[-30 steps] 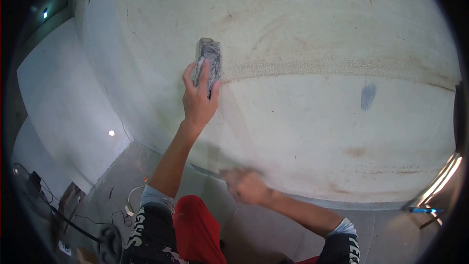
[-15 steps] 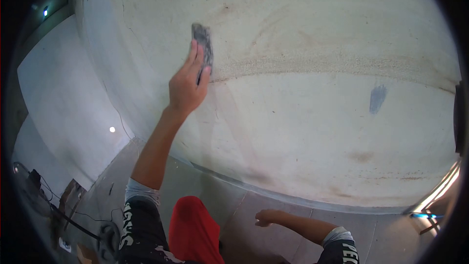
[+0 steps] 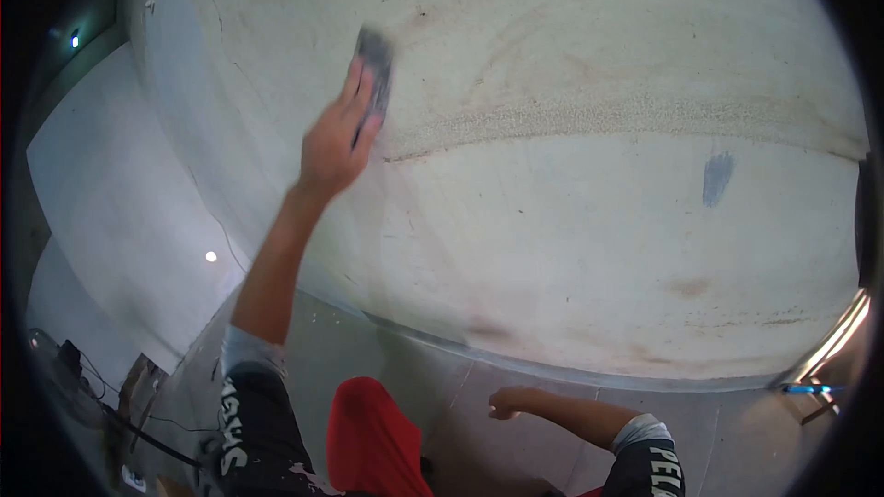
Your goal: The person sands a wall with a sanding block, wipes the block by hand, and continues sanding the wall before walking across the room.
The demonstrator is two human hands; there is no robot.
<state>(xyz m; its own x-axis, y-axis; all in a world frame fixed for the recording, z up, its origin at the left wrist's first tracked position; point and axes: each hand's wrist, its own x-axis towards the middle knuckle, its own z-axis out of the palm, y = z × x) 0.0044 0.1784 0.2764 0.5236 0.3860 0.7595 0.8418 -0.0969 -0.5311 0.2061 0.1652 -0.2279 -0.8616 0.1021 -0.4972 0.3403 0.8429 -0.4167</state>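
Presently: block flat on the wall, left hand over it

Head view, looking down the wall point(image 3: 571, 239) to the floor point(image 3: 414, 368).

- Left hand point(image 3: 333, 143): arm stretched up and away from me. The fingers point(image 3: 354, 92) are laid long over a grey block point(image 3: 375, 53), with the thumb round its right edge. The block is gripped and pressed against the plaster.
- The block sits high and left on the wall, just above the left end of the rough sandy band point(image 3: 599, 115) that runs across to the right. It is blurred, so I can't read its surface.
- Right hand point(image 3: 509, 401): low and near, over the floor and well apart from the block. The fingers are curled in loosely. It is too small in the view for me to tell whether it has hold of anything.
- A grey-blue smudge point(image 3: 717, 178) marks the wall on the right, below the band.
- Brownish stains point(image 3: 689, 287) lie lower down on the wall (faint, and patchy near the base).
- Red clothing point(image 3: 364, 433) is nearest me, between the two arms.
- Cables point(image 3: 138, 419) lie on the floor at the near left.
- A blue-handled item point(image 3: 808, 389) sits at the right edge, where the wall meets the floor.
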